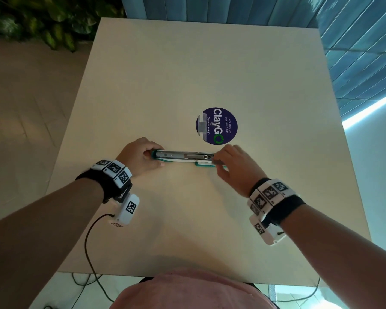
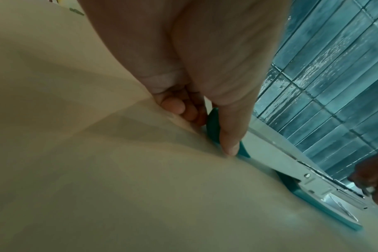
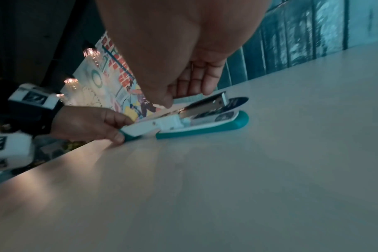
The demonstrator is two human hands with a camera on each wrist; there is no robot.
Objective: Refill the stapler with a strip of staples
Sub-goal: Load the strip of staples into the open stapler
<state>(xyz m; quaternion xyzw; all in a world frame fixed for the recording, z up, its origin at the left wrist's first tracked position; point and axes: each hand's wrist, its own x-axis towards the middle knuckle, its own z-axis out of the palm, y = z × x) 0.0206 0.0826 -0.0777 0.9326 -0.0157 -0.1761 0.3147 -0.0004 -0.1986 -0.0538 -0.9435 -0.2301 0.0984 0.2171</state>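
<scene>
Lying flat open, left to right across the table (image 1: 187, 74), with the stapler (image 1: 183, 157) pinned at its left end by the curled left hand (image 1: 140, 157), right hand (image 1: 234, 166) nearer the metal channel (image 1: 187, 155), pinching something unclear.

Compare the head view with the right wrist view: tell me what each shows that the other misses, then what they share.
Head view only: the round blue sticker whole on the table, the plant, and both wristbands.
Right wrist view only: the stapler's side profile, its teal base flat on the table, and a colourful poster behind.
Both: the stapler opened out, the left hand gripping one end, the right hand at the other.
</scene>
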